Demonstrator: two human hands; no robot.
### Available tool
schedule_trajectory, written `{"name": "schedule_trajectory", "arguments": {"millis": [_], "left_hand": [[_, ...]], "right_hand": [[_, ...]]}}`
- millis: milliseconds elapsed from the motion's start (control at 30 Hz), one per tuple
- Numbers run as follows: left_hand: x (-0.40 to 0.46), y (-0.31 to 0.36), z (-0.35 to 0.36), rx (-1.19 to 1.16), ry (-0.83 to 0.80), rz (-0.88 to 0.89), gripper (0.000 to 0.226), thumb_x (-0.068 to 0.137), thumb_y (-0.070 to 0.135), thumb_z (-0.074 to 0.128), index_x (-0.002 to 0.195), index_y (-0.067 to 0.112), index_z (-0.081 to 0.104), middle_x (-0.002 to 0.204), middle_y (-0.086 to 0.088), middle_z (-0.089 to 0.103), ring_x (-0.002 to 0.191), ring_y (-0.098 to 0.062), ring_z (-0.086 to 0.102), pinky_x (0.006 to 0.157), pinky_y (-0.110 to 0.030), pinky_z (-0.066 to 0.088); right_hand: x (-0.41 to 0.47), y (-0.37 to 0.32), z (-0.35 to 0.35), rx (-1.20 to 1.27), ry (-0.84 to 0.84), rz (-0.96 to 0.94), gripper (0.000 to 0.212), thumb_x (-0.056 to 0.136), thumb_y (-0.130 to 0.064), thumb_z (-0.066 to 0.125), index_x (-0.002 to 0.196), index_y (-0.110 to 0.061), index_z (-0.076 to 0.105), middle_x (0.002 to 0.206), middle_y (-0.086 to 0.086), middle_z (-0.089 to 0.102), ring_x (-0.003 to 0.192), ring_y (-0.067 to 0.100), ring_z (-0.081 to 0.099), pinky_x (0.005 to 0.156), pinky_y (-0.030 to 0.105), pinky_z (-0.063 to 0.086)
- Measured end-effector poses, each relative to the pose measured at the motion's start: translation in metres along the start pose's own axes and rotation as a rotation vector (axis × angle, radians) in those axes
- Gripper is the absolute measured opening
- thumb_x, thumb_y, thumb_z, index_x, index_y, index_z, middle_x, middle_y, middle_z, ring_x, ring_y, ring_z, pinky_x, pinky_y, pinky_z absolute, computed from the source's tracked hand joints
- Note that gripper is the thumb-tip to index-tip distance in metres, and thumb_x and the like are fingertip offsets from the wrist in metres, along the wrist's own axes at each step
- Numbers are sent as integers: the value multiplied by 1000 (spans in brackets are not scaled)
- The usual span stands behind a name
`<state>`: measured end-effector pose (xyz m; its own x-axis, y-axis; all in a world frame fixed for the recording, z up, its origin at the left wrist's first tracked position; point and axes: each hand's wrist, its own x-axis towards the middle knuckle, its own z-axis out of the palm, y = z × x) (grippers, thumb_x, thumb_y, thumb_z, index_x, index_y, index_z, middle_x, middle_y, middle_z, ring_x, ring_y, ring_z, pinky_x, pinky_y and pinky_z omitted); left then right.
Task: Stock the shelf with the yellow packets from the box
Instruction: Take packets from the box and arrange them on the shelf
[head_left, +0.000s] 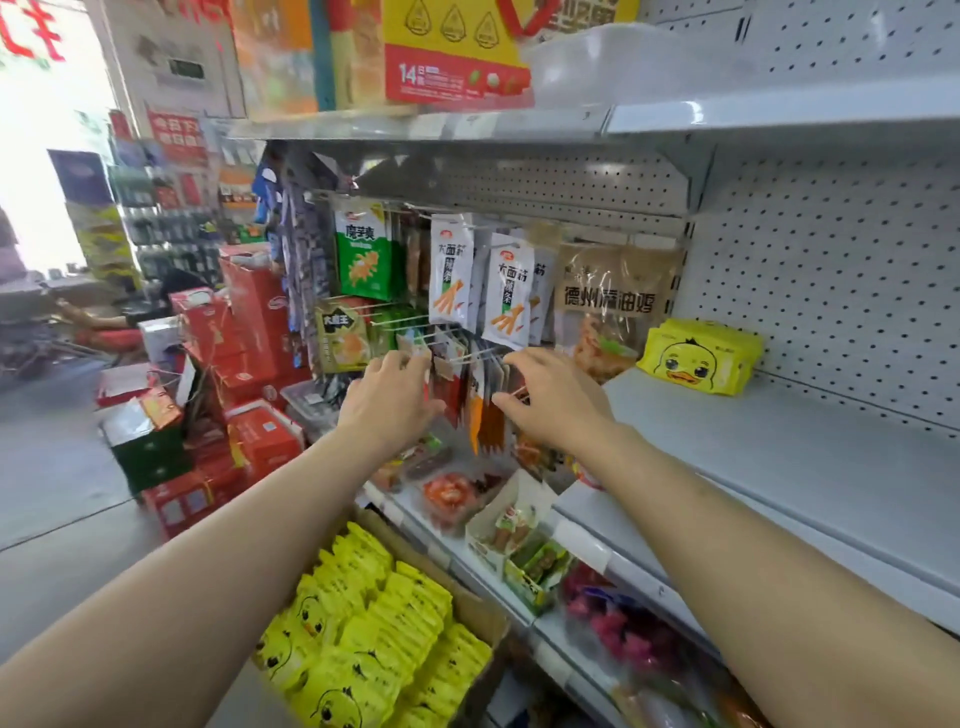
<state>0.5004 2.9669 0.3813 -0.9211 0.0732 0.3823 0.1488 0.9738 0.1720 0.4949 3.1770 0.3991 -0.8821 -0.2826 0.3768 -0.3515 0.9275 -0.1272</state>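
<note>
Several yellow packets (363, 639) printed with a duck face fill an open cardboard box (485, 616) low in the middle. A small stack of the same yellow packets (698, 356) lies at the back of the grey shelf (779, 452) on the right. Neither hand holds a yellow packet. Both hands are raised to the narrow red, dark and orange snack packets (480, 410) hanging on pegs left of that shelf. My left hand (387, 400) has its fingers curled round the left side of the bunch. My right hand (556, 397) pinches its right side between thumb and fingers.
More hanging snack bags (506, 288) fill the pegboard above my hands. Trays of small snacks (498, 525) line the shelf edge below. Red gift cartons (249, 374) are stacked on the aisle floor at left. An upper shelf (727, 111) carries boxes overhead.
</note>
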Motion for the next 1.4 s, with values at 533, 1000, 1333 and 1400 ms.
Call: {"name": "schedule_trajectory", "arguments": {"millis": [533, 1000, 1333, 1400], "left_hand": [[21, -176, 51, 48, -102, -161, 51, 89, 48, 59, 129, 18, 47, 132, -10, 46, 122, -37, 44, 93, -51, 45], [72, -341, 233, -78, -565, -105, 52, 92, 44, 53, 135, 15, 46, 133, -13, 48, 123, -36, 45, 94, -46, 43], [11, -386, 373, -233, -1014, -126, 57, 90, 41, 63, 137, 14, 44, 133, -11, 52, 122, -33, 51, 96, -44, 44], [-3, -391, 394, -264, -1070, -137, 58, 90, 40, 64, 138, 13, 44, 134, -11, 52, 124, -32, 49, 99, -42, 41]], "right_hand": [[104, -117, 121, 82, -261, -103, 54, 98, -41, 54, 146, -23, 38, 150, 2, 37, 137, 22, 35, 101, 33, 37], [180, -177, 358, 242, -625, 222, 54, 92, -36, 65, 138, -17, 47, 139, 10, 50, 127, 30, 47, 95, 35, 40], [113, -161, 505, 338, -1012, 489, 48, 88, -48, 66, 131, -30, 53, 120, 7, 64, 104, 27, 64, 79, 32, 47], [101, -158, 527, 424, -1045, 551, 43, 86, -44, 69, 126, -31, 58, 120, 5, 64, 104, 24, 64, 84, 31, 49]]}}
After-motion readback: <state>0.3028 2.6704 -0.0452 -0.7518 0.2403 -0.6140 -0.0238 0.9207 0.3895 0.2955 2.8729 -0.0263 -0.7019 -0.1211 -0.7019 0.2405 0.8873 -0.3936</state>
